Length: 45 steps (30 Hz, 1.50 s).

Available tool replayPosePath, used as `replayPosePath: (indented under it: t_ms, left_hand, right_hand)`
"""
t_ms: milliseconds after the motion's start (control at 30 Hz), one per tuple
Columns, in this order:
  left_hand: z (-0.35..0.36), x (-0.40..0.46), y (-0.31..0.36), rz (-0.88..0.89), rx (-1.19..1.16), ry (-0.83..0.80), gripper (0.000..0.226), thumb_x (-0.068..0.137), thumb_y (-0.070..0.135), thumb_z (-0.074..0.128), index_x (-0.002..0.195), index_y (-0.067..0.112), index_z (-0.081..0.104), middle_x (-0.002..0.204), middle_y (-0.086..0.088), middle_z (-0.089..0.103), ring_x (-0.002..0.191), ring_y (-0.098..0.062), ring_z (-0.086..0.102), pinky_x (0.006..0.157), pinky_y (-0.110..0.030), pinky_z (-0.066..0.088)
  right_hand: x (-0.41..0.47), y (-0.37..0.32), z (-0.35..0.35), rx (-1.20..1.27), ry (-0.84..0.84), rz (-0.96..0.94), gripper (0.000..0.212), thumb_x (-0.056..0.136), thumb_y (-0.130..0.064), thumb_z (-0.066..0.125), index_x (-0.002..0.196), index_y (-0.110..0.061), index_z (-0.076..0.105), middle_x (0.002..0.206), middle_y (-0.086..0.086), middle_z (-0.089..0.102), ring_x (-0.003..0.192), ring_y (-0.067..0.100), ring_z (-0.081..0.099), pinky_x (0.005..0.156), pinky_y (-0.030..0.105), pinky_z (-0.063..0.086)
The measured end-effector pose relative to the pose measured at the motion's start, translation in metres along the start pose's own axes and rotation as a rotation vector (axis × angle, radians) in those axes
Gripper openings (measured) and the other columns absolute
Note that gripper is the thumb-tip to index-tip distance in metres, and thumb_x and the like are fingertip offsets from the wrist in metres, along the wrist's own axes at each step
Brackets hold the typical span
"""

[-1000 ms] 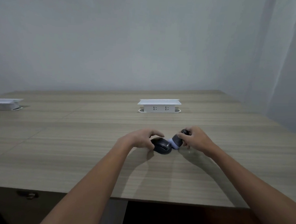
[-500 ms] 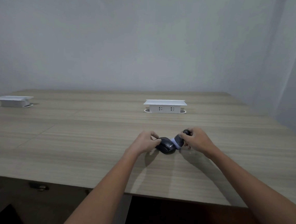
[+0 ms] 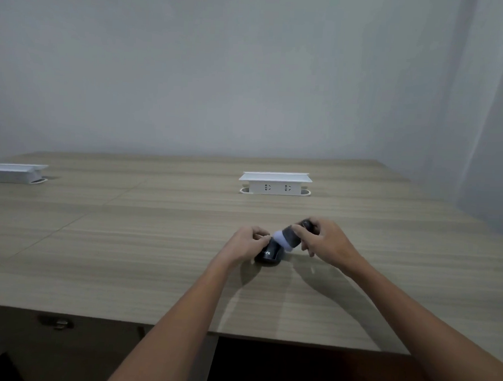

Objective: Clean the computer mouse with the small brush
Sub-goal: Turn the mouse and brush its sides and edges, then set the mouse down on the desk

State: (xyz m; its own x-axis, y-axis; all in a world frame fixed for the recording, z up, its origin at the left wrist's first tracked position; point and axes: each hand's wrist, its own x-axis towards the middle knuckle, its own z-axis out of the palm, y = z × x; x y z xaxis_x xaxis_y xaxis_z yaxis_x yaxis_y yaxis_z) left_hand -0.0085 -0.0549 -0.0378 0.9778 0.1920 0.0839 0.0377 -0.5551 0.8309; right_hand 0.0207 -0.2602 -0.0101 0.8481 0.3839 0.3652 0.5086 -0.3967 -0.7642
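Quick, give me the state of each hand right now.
Left hand: closed on the black mouse, steadying it on the table.
Right hand: closed on the small brush, bristles against the mouse.

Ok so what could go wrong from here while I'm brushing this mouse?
1. The left hand grips only the mouse's far end, so a hard stroke might make it skid on the table.
2. The brush is angled steeply; the right hand could press its dark body against the mouse.
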Motion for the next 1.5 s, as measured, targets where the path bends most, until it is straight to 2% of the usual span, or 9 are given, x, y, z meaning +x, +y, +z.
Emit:
replayPosePath:
  t_ms: [233, 433, 567, 700, 900, 1133, 1333, 1433, 1500]
  left_hand:
    - [0.002, 0.002, -0.004, 0.023, 0.013, 0.015, 0.029, 0.099, 0.024, 0.055, 0.121, 0.010, 0.067, 0.104, -0.010, 0.069, 0.076, -0.015, 0.060, 0.053, -0.017, 0.047]
    - [0.001, 0.007, -0.012, 0.048, -0.020, 0.004, 0.030, 0.099, 0.023, 0.054, 0.121, 0.010, 0.069, 0.115, -0.007, 0.073, 0.106, -0.019, 0.068, 0.092, -0.032, 0.052]
    - [0.000, 0.008, -0.011, 0.050, -0.021, -0.002, 0.030, 0.100, 0.019, 0.052, 0.122, 0.006, 0.068, 0.115, -0.009, 0.072, 0.096, -0.013, 0.062, 0.080, -0.020, 0.046]
    - [-0.001, 0.009, -0.013, 0.064, -0.030, -0.019, 0.028, 0.100, 0.017, 0.051, 0.115, 0.004, 0.071, 0.109, -0.011, 0.074, 0.090, -0.014, 0.061, 0.081, -0.028, 0.046]
    - [-0.001, 0.009, -0.013, 0.061, -0.028, -0.027, 0.028, 0.101, 0.021, 0.051, 0.112, 0.007, 0.073, 0.094, -0.005, 0.072, 0.082, -0.010, 0.059, 0.071, -0.022, 0.045]
    - [-0.001, 0.013, -0.012, 0.058, -0.020, -0.033, 0.030, 0.102, 0.020, 0.049, 0.108, 0.001, 0.072, 0.095, -0.008, 0.071, 0.085, -0.017, 0.059, 0.078, -0.029, 0.046]
    - [-0.004, 0.012, -0.011, 0.068, 0.034, -0.019, 0.029, 0.101, 0.024, 0.051, 0.110, 0.009, 0.074, 0.096, -0.010, 0.075, 0.080, -0.013, 0.062, 0.067, -0.017, 0.046]
    - [-0.006, 0.010, -0.014, 0.105, 0.047, 0.000, 0.029, 0.101, 0.023, 0.050, 0.107, 0.006, 0.073, 0.082, 0.000, 0.069, 0.070, -0.006, 0.057, 0.063, -0.017, 0.041]
    - [-0.008, 0.010, -0.017, 0.113, 0.072, 0.026, 0.030, 0.102, 0.025, 0.049, 0.084, 0.009, 0.068, 0.065, 0.007, 0.053, 0.057, -0.004, 0.045, 0.059, -0.022, 0.036]
  right_hand:
    - [0.009, 0.015, 0.007, -0.194, 0.053, -0.019, 0.013, 0.095, -0.022, 0.062, 0.095, -0.012, 0.071, 0.071, -0.006, 0.066, 0.071, 0.018, 0.070, 0.058, 0.025, 0.050]
    - [-0.002, 0.010, 0.005, -0.030, -0.088, -0.034, 0.016, 0.093, -0.025, 0.065, 0.090, -0.012, 0.074, 0.058, -0.002, 0.067, 0.043, 0.004, 0.057, 0.048, 0.023, 0.048]
    - [0.002, 0.018, 0.002, -0.192, 0.058, -0.103, 0.011, 0.090, -0.023, 0.066, 0.087, -0.017, 0.074, 0.064, -0.010, 0.066, 0.057, 0.001, 0.061, 0.060, 0.022, 0.044]
    - [-0.005, 0.003, 0.006, -0.140, -0.094, -0.244, 0.010, 0.092, -0.020, 0.068, 0.091, -0.013, 0.076, 0.057, -0.015, 0.065, 0.050, -0.001, 0.060, 0.053, 0.011, 0.042]
    - [0.010, 0.012, 0.008, -0.261, 0.061, -0.212, 0.013, 0.091, -0.021, 0.065, 0.092, -0.014, 0.075, 0.080, -0.002, 0.074, 0.072, 0.014, 0.066, 0.068, 0.027, 0.049]
    - [0.001, 0.018, 0.019, -0.159, 0.038, -0.084, 0.014, 0.092, -0.022, 0.064, 0.092, -0.014, 0.076, 0.059, -0.010, 0.064, 0.047, -0.002, 0.060, 0.045, 0.011, 0.044]
    - [0.011, 0.027, 0.013, -0.230, 0.061, -0.065, 0.018, 0.095, -0.023, 0.060, 0.094, -0.009, 0.072, 0.073, 0.001, 0.069, 0.071, 0.022, 0.069, 0.067, 0.042, 0.059]
    - [0.008, 0.034, 0.005, -0.333, 0.065, -0.127, 0.017, 0.097, -0.026, 0.059, 0.098, -0.013, 0.070, 0.082, -0.002, 0.071, 0.076, 0.020, 0.066, 0.071, 0.038, 0.054]
    - [0.004, 0.042, 0.000, -0.427, 0.060, -0.172, 0.017, 0.097, -0.029, 0.057, 0.101, -0.016, 0.068, 0.087, -0.002, 0.072, 0.079, 0.022, 0.065, 0.070, 0.041, 0.053]
